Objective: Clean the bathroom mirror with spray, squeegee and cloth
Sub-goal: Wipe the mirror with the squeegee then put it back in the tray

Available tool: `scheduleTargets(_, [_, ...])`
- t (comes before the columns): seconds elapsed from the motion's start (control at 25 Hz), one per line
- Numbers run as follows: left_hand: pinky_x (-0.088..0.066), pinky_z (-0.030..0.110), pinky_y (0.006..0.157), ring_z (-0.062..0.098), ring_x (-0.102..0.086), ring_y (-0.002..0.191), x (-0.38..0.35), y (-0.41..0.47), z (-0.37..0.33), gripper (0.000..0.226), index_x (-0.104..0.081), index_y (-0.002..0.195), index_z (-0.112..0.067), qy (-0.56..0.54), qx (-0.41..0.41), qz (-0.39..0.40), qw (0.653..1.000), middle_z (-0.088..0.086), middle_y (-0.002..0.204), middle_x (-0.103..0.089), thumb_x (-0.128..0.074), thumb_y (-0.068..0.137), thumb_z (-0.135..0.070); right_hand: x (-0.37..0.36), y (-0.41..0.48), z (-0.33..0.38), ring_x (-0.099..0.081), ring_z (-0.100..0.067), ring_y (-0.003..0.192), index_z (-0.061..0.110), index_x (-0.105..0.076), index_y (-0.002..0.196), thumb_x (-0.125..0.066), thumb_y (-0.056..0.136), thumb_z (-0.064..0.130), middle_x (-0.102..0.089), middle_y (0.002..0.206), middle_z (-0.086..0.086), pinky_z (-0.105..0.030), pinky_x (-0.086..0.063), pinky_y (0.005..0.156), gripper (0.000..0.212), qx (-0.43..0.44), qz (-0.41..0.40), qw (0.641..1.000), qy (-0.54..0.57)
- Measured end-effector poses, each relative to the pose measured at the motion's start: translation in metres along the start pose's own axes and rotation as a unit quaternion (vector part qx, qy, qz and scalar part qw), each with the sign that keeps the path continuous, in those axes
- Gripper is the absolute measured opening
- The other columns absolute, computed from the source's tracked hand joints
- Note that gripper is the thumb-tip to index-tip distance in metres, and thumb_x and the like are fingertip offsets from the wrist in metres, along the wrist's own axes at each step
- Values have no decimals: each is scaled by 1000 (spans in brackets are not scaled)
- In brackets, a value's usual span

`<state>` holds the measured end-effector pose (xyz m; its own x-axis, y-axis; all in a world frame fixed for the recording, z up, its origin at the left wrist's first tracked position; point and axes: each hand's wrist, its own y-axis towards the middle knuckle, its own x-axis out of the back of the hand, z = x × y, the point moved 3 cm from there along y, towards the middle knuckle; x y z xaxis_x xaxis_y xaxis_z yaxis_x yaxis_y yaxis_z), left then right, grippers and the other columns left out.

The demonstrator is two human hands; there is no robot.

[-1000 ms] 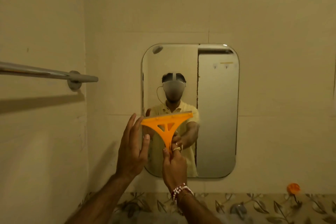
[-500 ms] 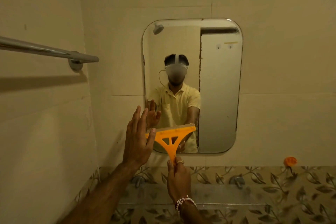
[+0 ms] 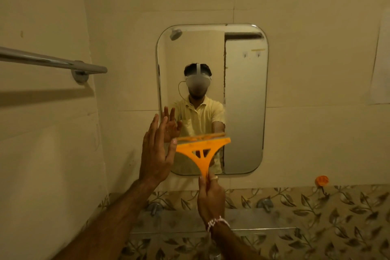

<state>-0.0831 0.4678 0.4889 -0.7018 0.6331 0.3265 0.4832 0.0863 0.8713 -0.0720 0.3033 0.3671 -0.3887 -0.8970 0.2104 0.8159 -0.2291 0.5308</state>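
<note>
A rounded rectangular mirror (image 3: 244,99) hangs on the tiled wall straight ahead. My right hand (image 3: 211,196) grips the handle of an orange squeegee (image 3: 201,152), whose blade edge lies against the lower left part of the glass. My left hand (image 3: 157,152) is raised flat with fingers apart beside the mirror's left edge, its thumb touching the squeegee's left tip. The mirror reflects a person in a yellow shirt. No spray bottle or cloth is visible.
A chrome towel bar (image 3: 52,62) juts out from the left wall at head height. Below the mirror a glass shelf (image 3: 253,220) on metal brackets runs along leaf-patterned tiles. A small orange round object (image 3: 321,180) sticks on the wall at the right.
The squeegee has travelled down the mirror from mid-height to the lower part, still held by my right hand. My left hand stayed open beside it. The view tilted down, then partly back up.
</note>
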Motion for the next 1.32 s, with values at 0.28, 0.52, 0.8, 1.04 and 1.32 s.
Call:
scheduleTargets(0.28, [-26, 57, 124, -1, -8, 154, 0, 38, -28, 67, -23, 163, -24, -11, -24, -14, 1000, -15, 169, -5, -47, 101, -36, 43, 109, 99, -61, -12, 68, 22, -64, 107, -45, 102, 41, -64, 83, 3, -30, -52, 60, 27, 62, -97, 993, 39])
scheduleTargets(0.52, [-27, 52, 124, -15, 2, 150, -10, 50, -39, 67, -23, 161, -31, -12, -33, -15, 999, -20, 169, 0, -47, 100, -37, 80, 186, 177, -53, 1, 63, 26, -57, 94, -44, 102, 44, -55, 70, 16, -18, -35, 53, 24, 95, -143, 984, 38])
scheduleTargets(0.8, [-30, 55, 123, -7, -4, 153, -22, 58, -35, 67, -26, 161, -31, -10, -33, -24, 999, -29, 168, 5, -40, 98, -48, 95, 241, 217, -47, 1, 63, 18, -61, 105, -44, 103, 44, -55, 80, 8, -15, -28, 54, 31, 106, -137, 984, 31])
scheduleTargets(1.04, [-32, 62, 120, -10, -4, 152, -31, 57, -34, 62, -26, 159, -33, -27, -38, -31, 998, -30, 167, 4, -43, 100, -41, 90, 227, 191, -55, 0, 67, 25, -57, 98, -43, 103, 45, -56, 74, 16, -18, -36, 57, 25, 103, -106, 989, 32])
scheduleTargets(1.32, [-35, 59, 119, 4, -18, 155, -43, 49, -43, 61, -31, 160, -29, -68, -50, -31, 996, -19, 171, -7, -45, 100, -37, 63, 135, 56, -64, -11, 65, 28, -60, 126, -43, 102, 45, -67, 77, 3, -29, -55, 58, 34, 84, -77, 993, 7])
